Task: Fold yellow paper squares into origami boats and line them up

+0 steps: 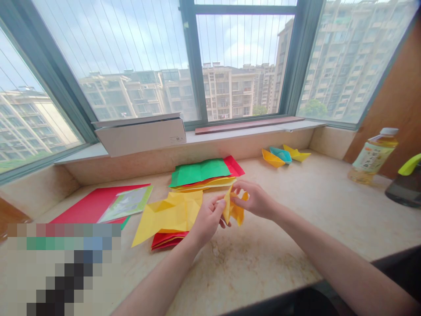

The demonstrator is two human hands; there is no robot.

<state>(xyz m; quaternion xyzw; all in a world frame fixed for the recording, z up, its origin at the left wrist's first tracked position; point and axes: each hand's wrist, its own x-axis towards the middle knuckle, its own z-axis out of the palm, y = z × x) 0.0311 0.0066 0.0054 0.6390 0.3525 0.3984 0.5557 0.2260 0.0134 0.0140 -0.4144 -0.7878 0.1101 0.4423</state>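
Observation:
Between my two hands, raised over the counter, is a partly folded piece of yellow origami paper (237, 213). My left hand (212, 215) pinches its left side between thumb and fingers. At its upper right, my right hand (251, 198) grips the paper with thumb and fingertips. Left of my left hand lies a creased yellow sheet (171, 213), partly over a stack of folded red paper (169, 240). Beyond my hands sits a pile of creased sheets with a green sheet (200, 172) on top. Three small folded paper boats (279, 156), orange, blue and yellow, stand at the back right.
Flat red paper (88, 204) and a clear packet (126, 204) lie at the left. On the window ledge rests a long white box (141, 136). A drink bottle (373, 156) and a dark jug with a lime-green handle (406, 186) stand at the right.

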